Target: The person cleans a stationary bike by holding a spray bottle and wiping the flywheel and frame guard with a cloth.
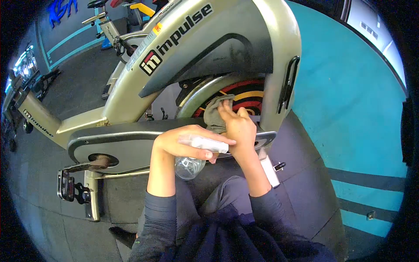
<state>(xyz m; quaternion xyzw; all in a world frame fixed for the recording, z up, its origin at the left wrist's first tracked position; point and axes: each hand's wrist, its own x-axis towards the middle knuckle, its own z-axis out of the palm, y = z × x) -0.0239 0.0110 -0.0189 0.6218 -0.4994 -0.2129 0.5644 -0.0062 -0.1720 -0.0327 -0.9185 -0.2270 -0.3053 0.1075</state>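
My left hand point(185, 140) is wrapped round the white head of a clear spray bottle point(190, 167), whose body hangs below my palm. My right hand point(239, 126) presses a grey-green cloth point(214, 114) against the flywheel point(249, 97) of an exercise bike. Red, yellow and black bands mark the wheel's face. The bike's pale gold frame point(117, 102) arches over the wheel and carries the word "impulse". Just below my hands runs the long chain cover point(126, 142). Part of the cloth is hidden under my right fingers.
A pedal point(66, 185) sticks out at the lower left, above a floor bar. More exercise bikes point(107, 26) stand at the back left. On the right rises a teal wall point(349, 96) with dark stripes. Dark mats point(78, 231) cover the floor.
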